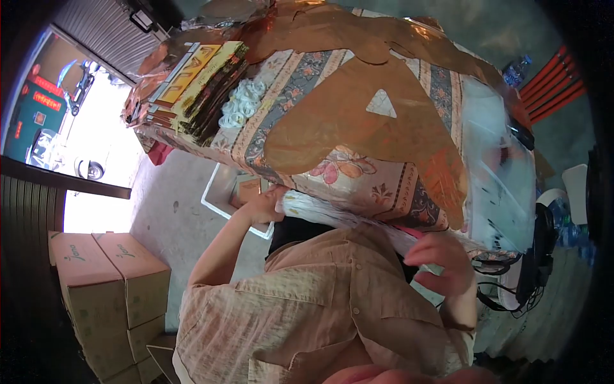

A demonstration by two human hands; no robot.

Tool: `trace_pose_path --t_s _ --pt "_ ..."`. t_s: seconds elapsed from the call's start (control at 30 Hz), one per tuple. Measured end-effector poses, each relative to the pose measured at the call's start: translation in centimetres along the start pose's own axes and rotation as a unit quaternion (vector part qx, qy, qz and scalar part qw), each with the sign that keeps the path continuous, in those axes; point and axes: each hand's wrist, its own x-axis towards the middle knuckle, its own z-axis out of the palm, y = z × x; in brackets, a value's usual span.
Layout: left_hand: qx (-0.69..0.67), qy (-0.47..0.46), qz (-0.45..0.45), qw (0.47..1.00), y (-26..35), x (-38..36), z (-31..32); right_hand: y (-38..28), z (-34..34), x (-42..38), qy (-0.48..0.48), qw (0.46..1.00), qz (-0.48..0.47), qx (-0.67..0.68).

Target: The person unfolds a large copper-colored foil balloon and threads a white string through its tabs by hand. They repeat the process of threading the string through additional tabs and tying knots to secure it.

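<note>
A hank of white strings (pixel 320 208) stretches across the lap, just below the table's near edge. My left hand (pixel 264 205) is closed around its left end. At the other side, my right hand (pixel 444 262) is raised by the right part of the strings, slightly blurred, with fingers curved and apart and nothing visible between them. In front lies a table with a patterned cloth (pixel 390 182), partly covered by brown paper sheets (pixel 320 128). Coiled white cord (pixel 243 102) rests near a stack of yellow printed packets (pixel 208 86) at the table's left.
A white open box (pixel 217 198) stands on the floor at left, partly under the table. Stacked cartons (pixel 115 275) are farther left. Clear plastic sheeting (pixel 495 173) covers the table's right end. A water bottle (pixel 517 69) and an orange-red slatted chair (pixel 553 86) are beyond it.
</note>
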Motion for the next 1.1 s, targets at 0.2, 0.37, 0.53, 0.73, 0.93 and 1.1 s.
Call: trace_pose_path --t_s 0.2,0.37,0.53,0.73,0.93,1.1 --pt "-0.141 0.039 0.013 0.989 -0.2 -0.7 0.6 5.6 3.6 -2.9 -0.045 0.963 0.264 -0.018" --pt "-0.166 0.17 0.055 0.97 3.4 1.3 -0.1 11.2 7.3 -2.2 -0.035 0.964 0.259 0.04" --pt "0.035 0.144 0.204 0.968 5.2 4.1 2.7 16.4 12.4 -0.1 -0.047 0.984 0.139 -0.097" --pt "-0.091 0.124 0.144 0.978 6.0 3.1 1.9 20.2 15.1 1.8 -0.098 0.966 0.194 -0.137" --pt "-0.18 0.166 0.098 0.965 6.3 1.2 0.6 18.1 14.1 2.4 -0.053 0.975 0.214 0.014" --pt "-0.339 0.063 0.074 0.936 5.6 1.5 0.8 17.7 14.2 2.7 -0.006 0.951 0.241 0.193"
